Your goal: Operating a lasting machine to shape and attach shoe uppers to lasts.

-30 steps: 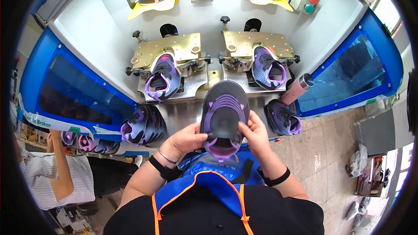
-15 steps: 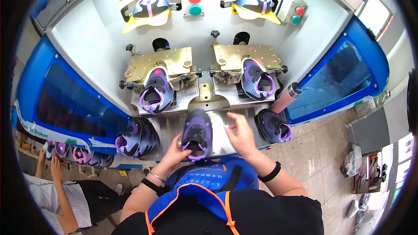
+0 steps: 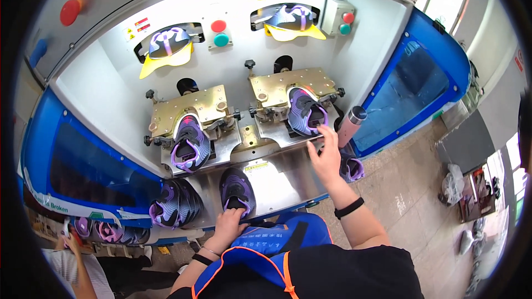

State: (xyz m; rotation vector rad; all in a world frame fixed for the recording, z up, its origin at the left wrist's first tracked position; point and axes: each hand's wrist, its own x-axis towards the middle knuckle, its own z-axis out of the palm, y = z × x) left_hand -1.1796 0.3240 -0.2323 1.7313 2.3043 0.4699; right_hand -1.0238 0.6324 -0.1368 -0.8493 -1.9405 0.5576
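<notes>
A black and purple sneaker (image 3: 237,184) lies on the metal shelf in front of me, toe pointing away. My left hand (image 3: 229,226) is closed on its heel, with fingers in the collar opening. A second sneaker (image 3: 303,112) sits with its toe under the right brass-coloured clamp plate (image 3: 293,84). My right hand (image 3: 328,158) is at that shoe's heel, thumb and fingers apart, fingertips at or just touching the collar. Under the left clamp plate (image 3: 191,108) sits a third sneaker (image 3: 190,147), with no hand on it.
More sneakers (image 3: 176,204) stand at the shelf's left end. Another sneaker (image 3: 352,167) is partly behind my right hand, beside a pink bottle (image 3: 352,124). Shoe uppers on yellow forms (image 3: 169,50) fill the back openings. Red and green buttons (image 3: 220,33) sit between them. A co-worker's hands (image 3: 71,239) are at far left.
The sneaker in my left hand has gone down onto the shelf. My right hand has moved forward and right to the clamped sneaker's heel. The view has shifted and tilted.
</notes>
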